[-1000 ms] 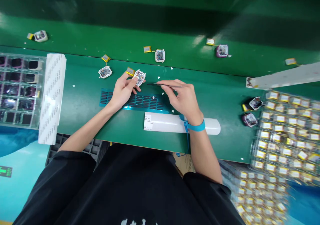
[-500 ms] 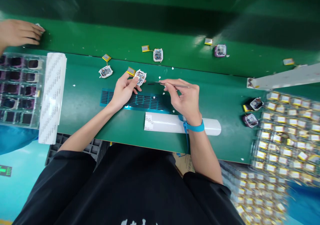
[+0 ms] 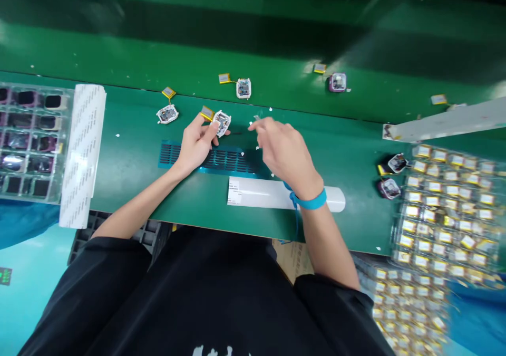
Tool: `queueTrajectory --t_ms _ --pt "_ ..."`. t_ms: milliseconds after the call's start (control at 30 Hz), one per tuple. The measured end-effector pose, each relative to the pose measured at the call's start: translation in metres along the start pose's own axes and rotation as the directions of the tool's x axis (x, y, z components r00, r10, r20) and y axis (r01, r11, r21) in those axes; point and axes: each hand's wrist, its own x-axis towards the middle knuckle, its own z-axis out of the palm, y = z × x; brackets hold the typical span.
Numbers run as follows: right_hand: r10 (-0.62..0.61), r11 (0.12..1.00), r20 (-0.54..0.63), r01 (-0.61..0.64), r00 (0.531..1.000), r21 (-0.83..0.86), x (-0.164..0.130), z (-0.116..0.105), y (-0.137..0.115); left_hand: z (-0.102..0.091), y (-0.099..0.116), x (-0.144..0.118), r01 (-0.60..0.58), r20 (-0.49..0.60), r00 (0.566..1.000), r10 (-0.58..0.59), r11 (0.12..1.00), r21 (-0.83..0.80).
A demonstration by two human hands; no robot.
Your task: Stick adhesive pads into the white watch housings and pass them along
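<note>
Table: green, with a darker raised strip behind it; its far edge was lost in shadow.

Trays of yellow cells: stacked at your right, cut off by the frame edge and blurred lower down.

Tray of dark housings: at your left, cut off, partly under a white printed sheet.

White tube: lay before you, its middle hidden by your right wrist and blue strap.

Slotted blue sheet: partly covered by both hands.

Your right hand: motion-blurred, raised near the module; whether its fingers gripped anything could not be made out.

Your left hand: fingers pinched a small white module with its yellow cell, just above the slotted sheet.

Similar modules lay apart nearby; details were too small to read.
</note>
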Motion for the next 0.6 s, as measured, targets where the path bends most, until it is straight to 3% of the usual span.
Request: queueTrajectory --t_ms 100,200,600 --pt "0.021 0.961 0.199 0.035 0.98 -0.275 0.015 0.003 -0.008 -0.001 -0.005 0.004 0.032 -0.022 0.999 -0.032 0.999 -0.027" --pt "0.068 0.914 0.321 0.071 0.945 -0.4 0.028 0.009 -0.016 -0.001 -0.011 0.006 0.037 -0.027 0.999 -0.037 0.999 -0.024" --pt "0.067 0.812 0.452 0.215 0.89 -0.543 0.047 0.014 -0.023 0.005 -0.013 0.014 0.137 -0.128 0.979 -0.158 0.979 -0.154"
